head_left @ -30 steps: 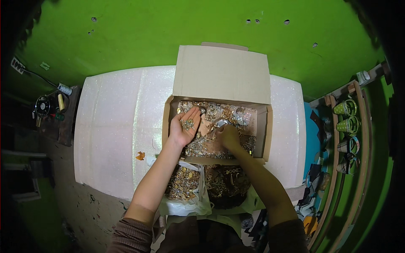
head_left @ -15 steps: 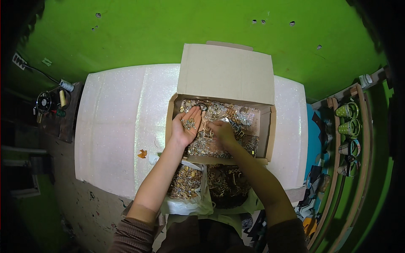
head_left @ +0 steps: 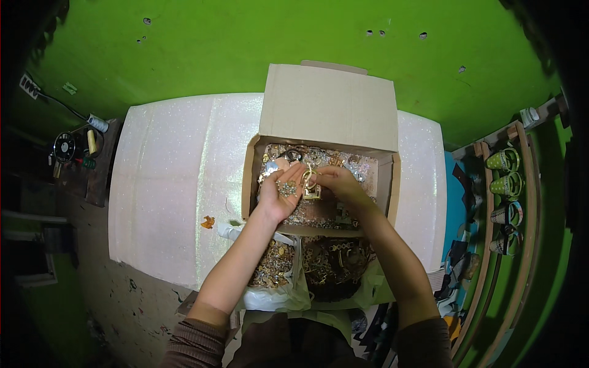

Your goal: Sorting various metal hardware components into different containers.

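Over an open cardboard box [head_left: 380, 178] that stands on a white, glittery tabletop [head_left: 172, 184], the person's two hands meet above a loose heap of small metal trinkets [head_left: 331, 211] covering the box floor. The left hand [head_left: 281, 193] lies palm up and wide open, fingers spread into a shallow dish, with a few small silvery and gold pieces [head_left: 287, 187] resting on the palm; held flat like this it seems to serve as a little tray that keeps the chosen bits from sliding back into the heap. The right hand [head_left: 334, 181] is closed in a pinch, its fingertips gripping a gold ornament [head_left: 311, 186] with a squarish pendant that hangs just beside the left palm, low over the box, so anything that slips would likely fall back among the rest. The box's rear flap [head_left: 328, 104] stands up, leaving the contents open to view from above. Nearer the person, at the tabletop's front edge, sit two open plastic bags: a whitish one [head_left: 273, 288] holding pale gold pieces and, touching it on the right, a bag of darker, bronze-toned pieces [head_left: 334, 270], both within easy reach of the forearms. A small orange scrap [head_left: 208, 222] lies on the tabletop left of the box.
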Motion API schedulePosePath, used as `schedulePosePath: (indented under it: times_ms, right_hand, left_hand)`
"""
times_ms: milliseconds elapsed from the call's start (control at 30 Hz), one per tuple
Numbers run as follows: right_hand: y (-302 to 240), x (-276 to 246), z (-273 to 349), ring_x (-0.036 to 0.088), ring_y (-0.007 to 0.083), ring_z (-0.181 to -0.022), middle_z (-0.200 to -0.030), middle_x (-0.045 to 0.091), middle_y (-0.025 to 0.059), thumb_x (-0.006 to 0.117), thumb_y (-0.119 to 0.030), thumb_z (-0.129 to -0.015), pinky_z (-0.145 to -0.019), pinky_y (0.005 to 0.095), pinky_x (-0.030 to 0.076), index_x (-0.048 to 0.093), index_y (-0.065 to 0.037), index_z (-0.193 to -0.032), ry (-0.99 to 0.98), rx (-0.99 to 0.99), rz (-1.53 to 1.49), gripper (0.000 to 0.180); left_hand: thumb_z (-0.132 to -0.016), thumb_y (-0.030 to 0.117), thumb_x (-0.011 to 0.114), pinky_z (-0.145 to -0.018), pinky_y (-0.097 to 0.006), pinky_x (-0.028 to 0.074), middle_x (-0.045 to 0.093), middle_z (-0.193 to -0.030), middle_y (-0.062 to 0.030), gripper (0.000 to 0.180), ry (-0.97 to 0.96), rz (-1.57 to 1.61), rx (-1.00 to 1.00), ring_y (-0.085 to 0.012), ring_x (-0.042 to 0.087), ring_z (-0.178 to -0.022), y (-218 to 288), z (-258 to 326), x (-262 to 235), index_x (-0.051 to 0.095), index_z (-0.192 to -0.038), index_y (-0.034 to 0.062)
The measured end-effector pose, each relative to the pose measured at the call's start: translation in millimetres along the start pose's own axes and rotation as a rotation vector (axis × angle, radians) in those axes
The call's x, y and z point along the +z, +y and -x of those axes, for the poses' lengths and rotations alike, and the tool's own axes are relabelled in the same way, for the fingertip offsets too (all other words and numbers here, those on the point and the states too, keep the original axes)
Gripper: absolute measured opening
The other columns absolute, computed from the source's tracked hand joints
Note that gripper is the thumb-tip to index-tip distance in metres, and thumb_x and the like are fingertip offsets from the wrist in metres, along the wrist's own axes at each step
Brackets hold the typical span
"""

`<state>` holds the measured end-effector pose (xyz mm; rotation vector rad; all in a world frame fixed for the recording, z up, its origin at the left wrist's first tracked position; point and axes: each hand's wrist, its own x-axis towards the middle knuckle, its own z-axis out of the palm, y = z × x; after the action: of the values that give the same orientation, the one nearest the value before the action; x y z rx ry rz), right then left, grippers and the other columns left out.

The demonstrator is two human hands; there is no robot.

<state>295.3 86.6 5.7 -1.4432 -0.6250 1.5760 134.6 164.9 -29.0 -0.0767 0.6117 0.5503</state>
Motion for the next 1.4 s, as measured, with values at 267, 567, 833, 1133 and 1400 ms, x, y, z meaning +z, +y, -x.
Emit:
schedulePosePath:
  times_ms: [267,567,833,1133,1400]
  right_hand:
    - [-37.6,-5.0,-1.3,0.057,0.0123,-0.069,-0.079,0.065,0.0093,0.058,-0.014,-0.078,-0.065,0.0249,0.046,0.062,0.003,-0.096,0.076,-0.443,0.434,0.024]
    - [20.1,-36.6,3.9,0.057,0.0309,-0.085,-0.090,0.059,0.0127,0.059,-0.021,-0.075,-0.075,0.0404,0.046,0.061,-0.005,-0.087,0.440,-0.238,1.348,0.021]
    - [23.5,-34.8,1.4,0.059,0.0196,-0.074,-0.076,0.058,0.0076,0.061,-0.022,-0.076,-0.067,0.0335,0.049,0.059,-0.004,-0.081,0.365,-0.191,1.129,0.019]
    - [6.2,-8.5,76.0,0.057,0.0104,-0.072,-0.081,0.057,0.0011,0.055,-0.016,-0.086,-0.063,0.0241,0.050,0.054,-0.003,-0.094,0.077,-0.068,-0.285,0.015]
    - [66.1,23.7,159.8,0.058,0.0148,-0.082,-0.094,0.058,0.0057,0.057,-0.013,-0.084,-0.069,0.0264,0.051,0.052,-0.002,-0.108,0.059,0.004,-0.353,0.027]
  left_hand:
    - [-0.092,0.021,0.029,-0.091,-0.036,0.044,0.050,-0.119,-0.0153,0.040,-0.064,0.089,0.010,-0.0252,0.052,-0.107,-16.0,8.0,19.1,0.042,-0.122,-0.0035]
    - [-0.093,0.021,0.027,-0.093,-0.034,0.043,0.047,-0.124,-0.0139,0.041,-0.011,0.079,0.086,-0.0235,0.047,-0.115,-14.7,11.8,16.8,0.040,-0.123,-0.0037]
    - [-0.092,0.020,0.029,-0.092,-0.035,0.044,0.051,-0.121,-0.0117,0.039,0.001,0.111,0.100,-0.0229,0.049,-0.112,-10.8,21.1,17.1,0.045,-0.121,-0.0006]
    - [-0.091,0.019,0.035,-0.090,-0.036,0.045,0.049,-0.121,-0.0137,0.037,0.000,0.185,0.089,-0.0245,0.049,-0.111,-41.3,80.5,15.5,0.042,-0.121,-0.0018]
    - [-0.089,0.019,0.039,-0.093,-0.037,0.042,0.051,-0.119,-0.0131,0.033,0.005,0.319,-0.030,-0.0246,0.049,-0.110,-77.4,150.2,-26.3,0.047,-0.115,-0.0007]
